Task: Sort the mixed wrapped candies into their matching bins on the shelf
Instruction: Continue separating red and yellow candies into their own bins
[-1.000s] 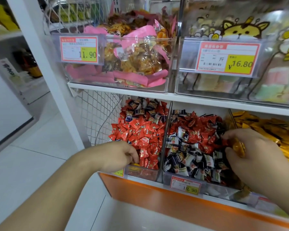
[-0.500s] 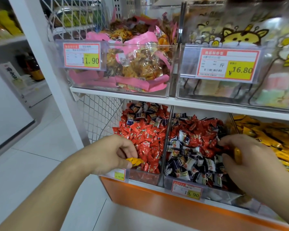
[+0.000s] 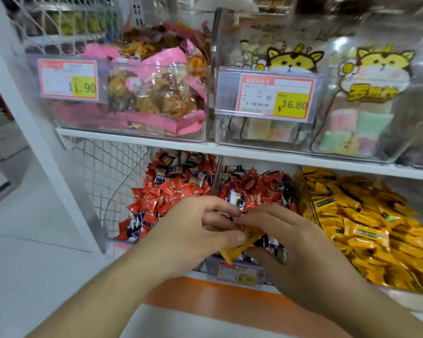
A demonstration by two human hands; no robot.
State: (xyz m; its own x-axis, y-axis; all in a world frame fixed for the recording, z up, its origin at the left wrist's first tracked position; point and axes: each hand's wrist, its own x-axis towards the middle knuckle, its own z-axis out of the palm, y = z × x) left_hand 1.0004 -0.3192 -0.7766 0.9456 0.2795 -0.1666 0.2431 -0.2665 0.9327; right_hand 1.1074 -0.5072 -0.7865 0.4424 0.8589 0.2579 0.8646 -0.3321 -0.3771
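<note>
Two hands meet in the head view over the front of the middle bin [image 3: 238, 270], and both pinch the same yellow wrapped candy [image 3: 242, 242] — a long, flat, glossy foil stick, tilted with its lower end towards the price tag [image 3: 237, 274]. The left hand [image 3: 195, 230] has its thumb and fingertips curled onto the upper end of the wrapper; the right hand [image 3: 296, 247] curls round it from the other side, fingertips touching the left's.

Behind the hands, that clear plastic bin holds crinkled red and dark blue-and-white twists. Left of the left hand lies a heap of shiny red candies [image 3: 166, 191], mixed with a few dark ones, against a white wire mesh [image 3: 108, 172]. Right of the right hand, a pile of yellow candies [image 3: 366, 223] — the same flat, oblong foil sticks — fills its own bin. Above the hands, a white shelf board [image 3: 230, 150] carries clear boxes of pink-wrapped snacks [image 3: 156, 93] and pastel cube sweets [image 3: 347, 128].
</note>
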